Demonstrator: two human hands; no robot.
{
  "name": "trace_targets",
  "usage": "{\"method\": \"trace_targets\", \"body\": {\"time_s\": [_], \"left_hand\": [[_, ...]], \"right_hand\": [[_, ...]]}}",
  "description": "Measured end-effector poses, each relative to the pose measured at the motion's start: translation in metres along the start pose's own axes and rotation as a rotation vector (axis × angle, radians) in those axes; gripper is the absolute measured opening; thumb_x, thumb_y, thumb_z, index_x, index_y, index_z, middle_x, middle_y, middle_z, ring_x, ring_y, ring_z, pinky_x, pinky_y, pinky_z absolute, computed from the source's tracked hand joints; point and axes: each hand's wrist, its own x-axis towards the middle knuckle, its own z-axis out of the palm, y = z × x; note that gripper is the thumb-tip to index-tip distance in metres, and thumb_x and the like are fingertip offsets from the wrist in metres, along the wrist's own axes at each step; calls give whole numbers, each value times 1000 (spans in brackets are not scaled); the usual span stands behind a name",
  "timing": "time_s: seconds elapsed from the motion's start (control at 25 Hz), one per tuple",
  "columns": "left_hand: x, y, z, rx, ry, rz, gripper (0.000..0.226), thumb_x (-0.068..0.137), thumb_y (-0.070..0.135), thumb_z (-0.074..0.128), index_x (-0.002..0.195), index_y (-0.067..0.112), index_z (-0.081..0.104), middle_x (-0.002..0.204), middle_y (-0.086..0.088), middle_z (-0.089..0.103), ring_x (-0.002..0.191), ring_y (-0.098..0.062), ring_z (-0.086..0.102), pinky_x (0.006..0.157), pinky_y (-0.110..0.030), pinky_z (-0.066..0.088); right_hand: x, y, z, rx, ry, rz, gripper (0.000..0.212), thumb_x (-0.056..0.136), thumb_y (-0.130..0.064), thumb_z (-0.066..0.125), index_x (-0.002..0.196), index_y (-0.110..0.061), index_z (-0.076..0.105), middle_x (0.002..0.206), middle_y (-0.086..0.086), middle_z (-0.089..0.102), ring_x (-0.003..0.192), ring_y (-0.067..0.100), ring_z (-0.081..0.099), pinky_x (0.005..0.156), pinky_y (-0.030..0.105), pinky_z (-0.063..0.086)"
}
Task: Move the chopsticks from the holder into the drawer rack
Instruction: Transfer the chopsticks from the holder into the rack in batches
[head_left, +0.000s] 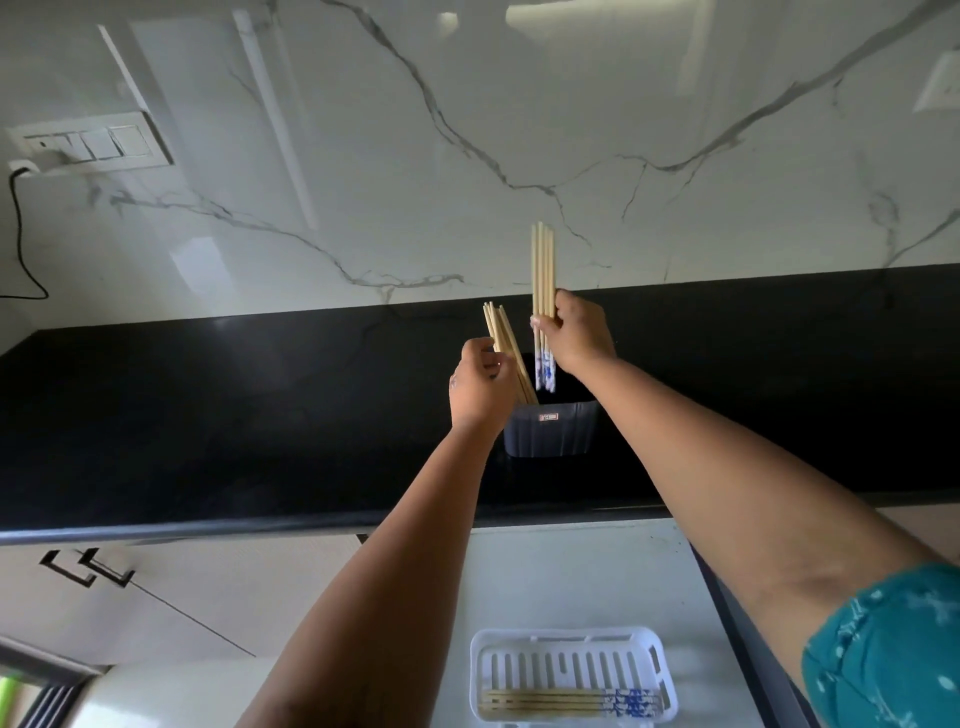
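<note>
A dark blue holder (550, 431) stands on the black counter (208, 415). My right hand (579, 332) grips a bundle of pale wooden chopsticks (543, 270) with blue-and-white tips, held upright, tips just above the holder's mouth. My left hand (478, 387) is closed around a second, leaning bundle of chopsticks (501, 332) whose lower ends are still inside the holder. Below, in the open drawer (571, 582), a white slotted rack (571, 670) holds a few chopsticks (566, 702) lying flat along its near side.
A glossy marble backsplash (467, 156) rises behind the counter. A switch plate with a plugged-in black cable (83, 145) sits at the far left. Closed cabinet fronts with dark handles (88, 569) lie left of the drawer.
</note>
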Motion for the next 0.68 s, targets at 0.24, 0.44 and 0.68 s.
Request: {"method": "trace_targets", "body": {"time_s": [0.24,0.44,0.68], "left_hand": [[-96,36,-3,-647,-45,-43,54,70,69,64,111,34,62,108,14,71,103,3,65,83,-16,53],[-139,19,10,-577,-52,-467,33,86,56,55,87,25,68,90,0,71,87,-16,67,73,-32,54],[-164,-44,5,-771,-119,-780,21,96,23,52,97,6,63,85,-11,66,77,-22,62,66,-30,51]], "right_hand": [[-111,-38,-42,-284,198,-308,15,95,-24,51,93,-12,59,75,6,69,57,16,65,47,18,40],[-196,-42,-7,-63,-230,43,21,93,-27,57,103,-10,65,94,8,71,93,17,67,94,18,47],[-253,15,7,-360,-223,-97,51,85,-11,67,133,-3,52,123,21,62,115,32,62,90,36,54]]}}
